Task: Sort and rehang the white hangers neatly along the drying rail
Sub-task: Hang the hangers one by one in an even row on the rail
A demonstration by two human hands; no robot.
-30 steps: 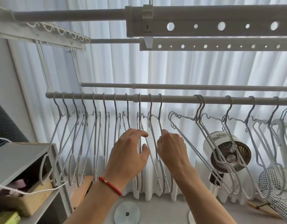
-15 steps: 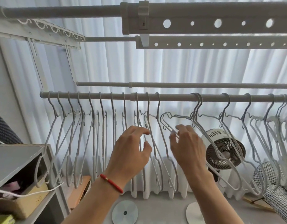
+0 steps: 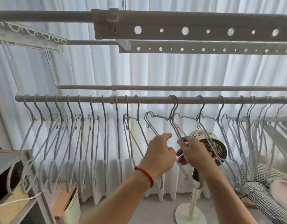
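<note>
Many white wire hangers hang on the grey drying rail [image 3: 155, 99]. On the left, several hangers [image 3: 81, 126] hang evenly spaced and edge-on. Two hangers [image 3: 174, 109] share one spot mid-rail, tilted and overlapping. My right hand [image 3: 193, 153] pinches their wire arms just below the shoulder. My left hand [image 3: 160, 153], with a red cord on its wrist, curls its fingers over the lower arm of the tilted pair, close beside the right hand. Further right, a bunch of hangers [image 3: 252, 126] hangs crowded and tangled.
A standing fan [image 3: 209, 147] stands behind the hangers by the white curtain. Upper perforated rails [image 3: 188, 31] run overhead. A shelf with boxes and a white cable [image 3: 18, 201] is at lower left. A checked cushion [image 3: 265, 191] lies at lower right.
Both hands moved right, from the last evenly spaced hangers to the doubled pair. The right hand took hold of its wires and the left hand closed in beside it.
</note>
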